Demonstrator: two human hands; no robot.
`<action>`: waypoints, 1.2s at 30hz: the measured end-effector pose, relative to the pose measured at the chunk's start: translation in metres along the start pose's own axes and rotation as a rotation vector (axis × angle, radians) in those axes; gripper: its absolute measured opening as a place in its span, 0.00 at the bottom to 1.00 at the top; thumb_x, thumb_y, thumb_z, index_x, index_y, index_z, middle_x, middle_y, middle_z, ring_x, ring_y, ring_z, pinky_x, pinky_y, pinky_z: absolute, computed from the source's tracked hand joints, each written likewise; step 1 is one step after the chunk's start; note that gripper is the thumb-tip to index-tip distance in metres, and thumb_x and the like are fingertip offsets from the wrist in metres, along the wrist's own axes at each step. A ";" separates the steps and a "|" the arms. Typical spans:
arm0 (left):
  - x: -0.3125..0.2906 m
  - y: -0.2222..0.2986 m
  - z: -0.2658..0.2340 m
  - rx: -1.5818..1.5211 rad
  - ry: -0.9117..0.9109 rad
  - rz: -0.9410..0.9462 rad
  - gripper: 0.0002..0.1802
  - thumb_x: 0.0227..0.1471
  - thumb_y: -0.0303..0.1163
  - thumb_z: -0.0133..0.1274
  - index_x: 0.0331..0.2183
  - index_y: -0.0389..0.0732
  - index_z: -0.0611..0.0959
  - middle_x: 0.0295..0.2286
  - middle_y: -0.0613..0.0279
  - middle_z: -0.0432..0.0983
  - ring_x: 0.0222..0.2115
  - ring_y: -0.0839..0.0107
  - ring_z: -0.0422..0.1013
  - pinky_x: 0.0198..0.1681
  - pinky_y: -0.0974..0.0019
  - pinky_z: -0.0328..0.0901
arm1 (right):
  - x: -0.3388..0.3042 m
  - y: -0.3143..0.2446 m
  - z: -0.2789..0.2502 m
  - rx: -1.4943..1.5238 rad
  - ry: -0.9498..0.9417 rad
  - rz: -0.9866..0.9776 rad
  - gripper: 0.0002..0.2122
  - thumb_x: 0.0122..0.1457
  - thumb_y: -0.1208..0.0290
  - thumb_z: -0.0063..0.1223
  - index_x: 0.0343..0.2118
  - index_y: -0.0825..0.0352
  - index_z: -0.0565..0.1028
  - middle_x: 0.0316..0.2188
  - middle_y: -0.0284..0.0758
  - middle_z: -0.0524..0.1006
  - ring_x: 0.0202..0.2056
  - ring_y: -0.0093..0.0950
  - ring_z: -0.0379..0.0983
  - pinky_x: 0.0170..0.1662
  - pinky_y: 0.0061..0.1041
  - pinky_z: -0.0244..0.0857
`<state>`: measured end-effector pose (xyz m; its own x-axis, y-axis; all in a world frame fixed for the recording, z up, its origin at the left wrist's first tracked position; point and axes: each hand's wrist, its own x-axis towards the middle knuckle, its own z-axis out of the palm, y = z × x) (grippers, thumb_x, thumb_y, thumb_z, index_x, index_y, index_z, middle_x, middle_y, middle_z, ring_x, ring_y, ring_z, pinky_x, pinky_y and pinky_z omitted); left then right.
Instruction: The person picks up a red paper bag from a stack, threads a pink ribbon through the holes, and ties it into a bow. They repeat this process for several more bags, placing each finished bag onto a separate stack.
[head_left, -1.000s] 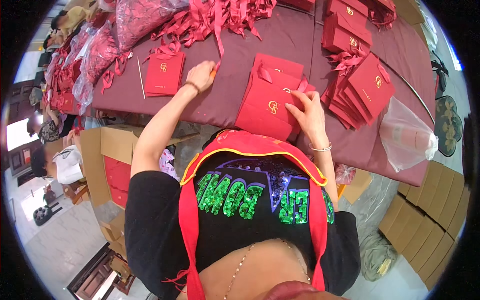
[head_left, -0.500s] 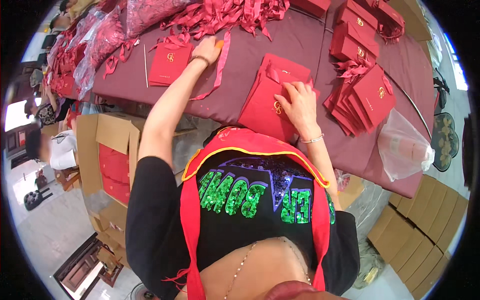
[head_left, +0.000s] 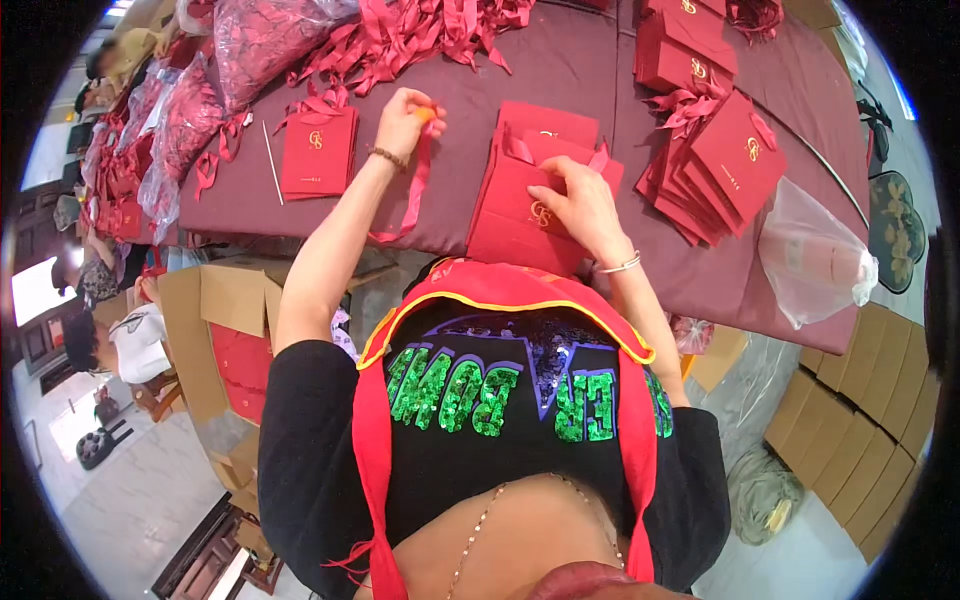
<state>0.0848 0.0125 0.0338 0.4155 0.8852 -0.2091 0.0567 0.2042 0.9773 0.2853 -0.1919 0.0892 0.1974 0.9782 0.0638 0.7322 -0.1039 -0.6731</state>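
My left hand (head_left: 408, 125) is closed on a red ribbon (head_left: 415, 196), which hangs down toward the front edge of the table. An orange cover sits on one of its fingertips. My right hand (head_left: 584, 208) rests on a small pile of red paper bags (head_left: 500, 220) in front of me, thumb and forefinger apart. Gold print and bits of ribbon show on these bags. Left of my left hand lies a neat stack of red paper bags (head_left: 318, 155) with ribbons at its top.
A heap of red ribbons (head_left: 430, 40) lies at the far side. More red bags (head_left: 715, 175) are fanned out at the right, near a clear plastic bag (head_left: 815, 255). A thin white stick (head_left: 272, 160) lies at the left. An open carton (head_left: 235, 300) stands below the table's left edge.
My left hand has drawn nearer, bringing the ribbon with it. My right hand stays on the bags, its fingers now more bent. The whole view has shifted slightly.
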 end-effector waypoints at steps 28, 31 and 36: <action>-0.130 0.034 0.082 0.761 -0.328 0.390 0.08 0.47 0.29 0.51 0.31 0.36 0.78 0.28 0.51 0.73 0.30 0.57 0.72 0.33 0.62 0.65 | -0.001 -0.003 -0.014 0.213 -0.210 0.225 0.19 0.48 0.63 0.57 0.43 0.66 0.73 0.28 0.40 0.76 0.32 0.28 0.72 0.37 0.26 0.64; -0.120 0.033 0.078 0.731 -0.202 0.388 0.07 0.45 0.30 0.49 0.29 0.38 0.78 0.28 0.51 0.74 0.29 0.52 0.71 0.31 0.57 0.65 | -0.002 -0.006 -0.015 0.224 -0.199 0.196 0.19 0.48 0.63 0.57 0.43 0.66 0.73 0.29 0.40 0.76 0.33 0.28 0.73 0.37 0.26 0.64; -0.113 0.035 0.080 0.798 -0.157 0.461 0.07 0.46 0.30 0.50 0.29 0.39 0.78 0.28 0.51 0.75 0.29 0.53 0.72 0.31 0.56 0.65 | 0.000 -0.011 -0.017 0.197 -0.212 0.202 0.18 0.48 0.63 0.55 0.42 0.62 0.73 0.35 0.43 0.76 0.39 0.38 0.73 0.41 0.32 0.65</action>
<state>0.1127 -0.1145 0.0942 0.6668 0.7288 0.1554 0.4382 -0.5522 0.7093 0.2881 -0.1935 0.1088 0.1708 0.9591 -0.2258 0.5482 -0.2830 -0.7871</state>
